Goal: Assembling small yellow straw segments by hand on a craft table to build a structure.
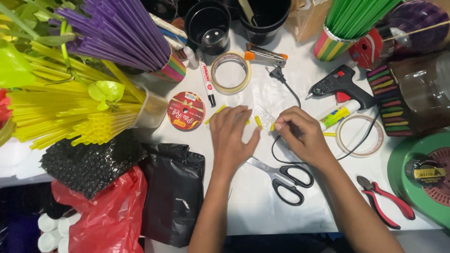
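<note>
Your left hand (230, 138) lies flat & open, pinning yellow straw pieces (258, 122) on the white table (253, 201). Your right hand (302, 133), at 3 o'clock of it, pinches one small piece. Scissors (281, 175) wait at 6 o'clock, near for cutting.

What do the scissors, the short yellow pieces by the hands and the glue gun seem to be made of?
Scissors: bright metal blades, judging by their shine, with glossy black handles, likely plastic. Yellow pieces: probably thin plastic, matching the yellow straws in colour and width. Glue gun: matte black moulded plastic with a red trigger and a metallic-looking nozzle.
</note>
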